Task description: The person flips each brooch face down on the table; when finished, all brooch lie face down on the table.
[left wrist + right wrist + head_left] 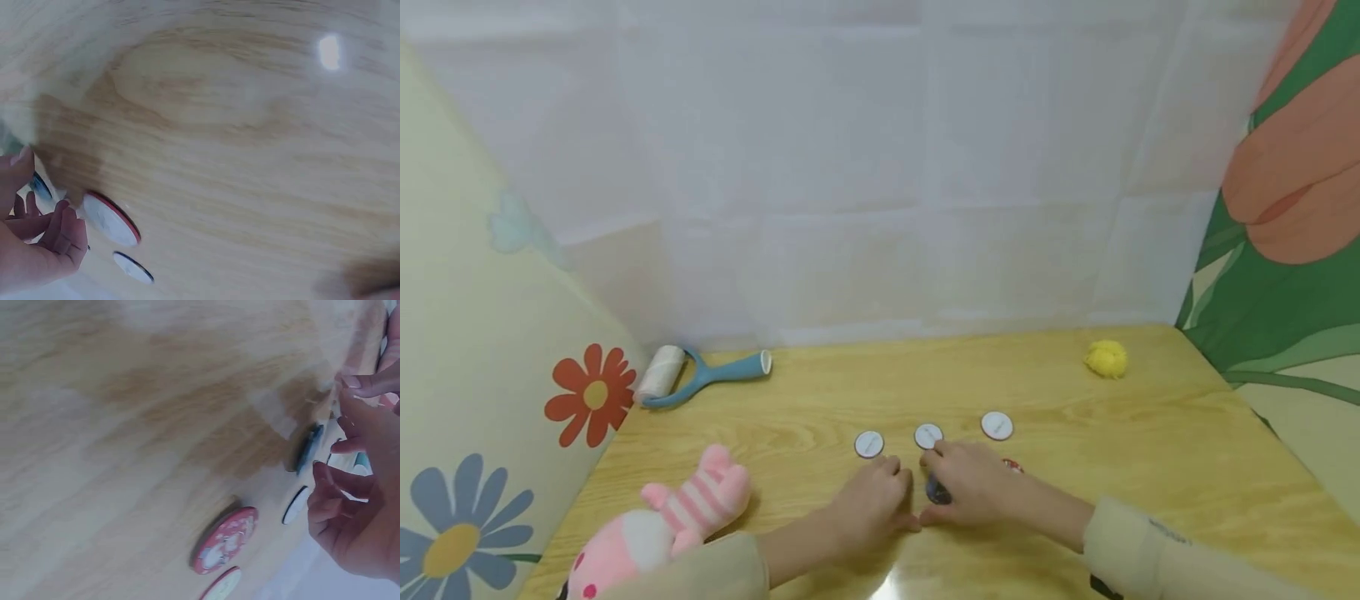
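My left hand [876, 500] rests low over the wooden table, its fingers loosely bent and no object visible in them. Close to its fingertips lies a white-faced round disc [868, 444]; the left wrist view shows a white disc with a red rim [111, 217]. The thumb tips of both hands nearly meet. Beneath my right hand [973, 483] is a dark blue disc [937, 492], between thumb and fingers. In the right wrist view this dark disc [306, 450] appears to lie on the table, beside the bent fingers; contact is unclear.
Two more white discs [928, 435] [997, 425] lie beyond the hands. A red patterned disc [226, 540] is partly hidden behind the right hand in the head view. A pink plush toy [700, 504], a blue-handled roller [718, 372] and a yellow ball [1107, 358] surround them.
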### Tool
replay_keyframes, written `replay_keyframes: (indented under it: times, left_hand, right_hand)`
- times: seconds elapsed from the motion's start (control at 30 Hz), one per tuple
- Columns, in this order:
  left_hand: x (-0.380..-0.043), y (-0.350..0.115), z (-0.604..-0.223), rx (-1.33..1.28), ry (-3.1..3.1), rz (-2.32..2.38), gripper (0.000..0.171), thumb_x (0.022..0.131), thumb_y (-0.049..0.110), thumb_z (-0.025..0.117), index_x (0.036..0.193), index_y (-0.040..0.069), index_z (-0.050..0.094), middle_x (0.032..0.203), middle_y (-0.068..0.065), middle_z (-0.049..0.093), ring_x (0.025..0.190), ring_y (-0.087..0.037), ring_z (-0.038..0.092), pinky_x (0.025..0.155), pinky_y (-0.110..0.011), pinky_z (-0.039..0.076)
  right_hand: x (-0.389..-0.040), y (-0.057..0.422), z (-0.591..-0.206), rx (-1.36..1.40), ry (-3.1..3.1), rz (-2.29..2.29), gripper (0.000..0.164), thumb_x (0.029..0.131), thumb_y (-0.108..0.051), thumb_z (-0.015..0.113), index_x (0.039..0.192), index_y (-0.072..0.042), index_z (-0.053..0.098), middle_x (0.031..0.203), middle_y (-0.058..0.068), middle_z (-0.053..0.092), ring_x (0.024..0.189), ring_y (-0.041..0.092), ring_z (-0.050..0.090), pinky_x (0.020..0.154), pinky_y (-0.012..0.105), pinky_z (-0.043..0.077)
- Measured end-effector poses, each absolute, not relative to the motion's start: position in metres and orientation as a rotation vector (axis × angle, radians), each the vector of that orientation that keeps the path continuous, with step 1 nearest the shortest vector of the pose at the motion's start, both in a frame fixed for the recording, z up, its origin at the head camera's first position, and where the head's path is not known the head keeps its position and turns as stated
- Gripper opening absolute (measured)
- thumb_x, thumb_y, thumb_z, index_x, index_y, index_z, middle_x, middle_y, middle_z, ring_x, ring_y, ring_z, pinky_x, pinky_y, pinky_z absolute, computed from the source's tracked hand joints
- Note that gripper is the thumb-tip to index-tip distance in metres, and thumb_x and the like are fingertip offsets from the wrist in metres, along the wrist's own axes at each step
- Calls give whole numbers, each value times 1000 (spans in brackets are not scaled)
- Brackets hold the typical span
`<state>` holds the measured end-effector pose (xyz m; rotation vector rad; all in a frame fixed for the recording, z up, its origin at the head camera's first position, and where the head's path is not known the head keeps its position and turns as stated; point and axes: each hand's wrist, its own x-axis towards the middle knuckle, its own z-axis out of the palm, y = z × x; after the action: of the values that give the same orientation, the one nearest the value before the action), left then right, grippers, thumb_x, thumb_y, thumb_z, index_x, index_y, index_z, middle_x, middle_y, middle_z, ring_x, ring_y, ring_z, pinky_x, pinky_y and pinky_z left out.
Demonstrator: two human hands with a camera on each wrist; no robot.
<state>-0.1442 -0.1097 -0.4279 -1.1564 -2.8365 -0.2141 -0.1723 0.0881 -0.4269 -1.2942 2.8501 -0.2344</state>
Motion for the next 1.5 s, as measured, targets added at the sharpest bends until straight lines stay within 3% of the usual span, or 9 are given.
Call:
replay_keyframes:
  times: [0.17,0.43,0.57,0.73,0.87,1.17,1.5]
  left_hand:
    - [-140,-97,-437,-1113,-2800,-231,34,79,39,77,76,12,58,74,5,42,68,-11,41,60,-22,40]
    - [-140,-91,-441,-1069,-2796,-283,29,79,34,79,80,10,63,75,5,43,69,-11,42,58,-21,39]
    - [-139,-90,-441,-1061,-2798,-280,29,80,33,78,87,8,65,77,5,44,70,-10,42,59,-21,39]
    - [-139,-88,-443,-1045,-2822,-362,32,80,35,79,89,6,66,78,5,43,71,-10,43,60,-21,41]
    - [-140,-86,-443,-1053,-2836,-375,33,81,34,78,93,4,67,79,4,45,72,-9,45,62,-20,43]
    - [-150,-77,-438,-1085,-2899,-302,28,85,28,75,95,3,67,82,2,48,76,-8,46,63,-17,45]
    - [-148,-77,-439,-1039,-2924,-432,29,85,25,75,100,4,64,88,3,44,83,-9,45,69,-17,48]
  right_hand:
    - [-169,92,-431,-1286,2810,-332,44,80,-43,77,105,-11,63,89,-3,54,76,7,51,63,23,48]
    - [-173,97,-431,-1204,2728,-504,39,79,-30,81,107,-8,65,94,-1,58,80,7,55,71,24,50]
    - [-173,101,-432,-1172,2737,-538,45,76,-34,83,108,-8,65,96,0,59,81,8,56,71,24,51]
    - [-169,109,-433,-1157,2855,-421,56,69,-45,85,107,-9,65,89,-1,57,72,8,53,58,23,47]
    - [-167,115,-433,-1148,2873,-420,53,69,-45,84,103,-9,64,85,-2,55,69,8,50,55,23,44]
    - [-171,116,-434,-1168,2788,-562,39,75,-31,84,100,-9,63,88,-3,56,76,8,54,64,25,49]
    - [-175,120,-442,-1125,2711,-688,44,76,-33,83,102,-9,58,95,-3,54,84,9,53,74,26,51]
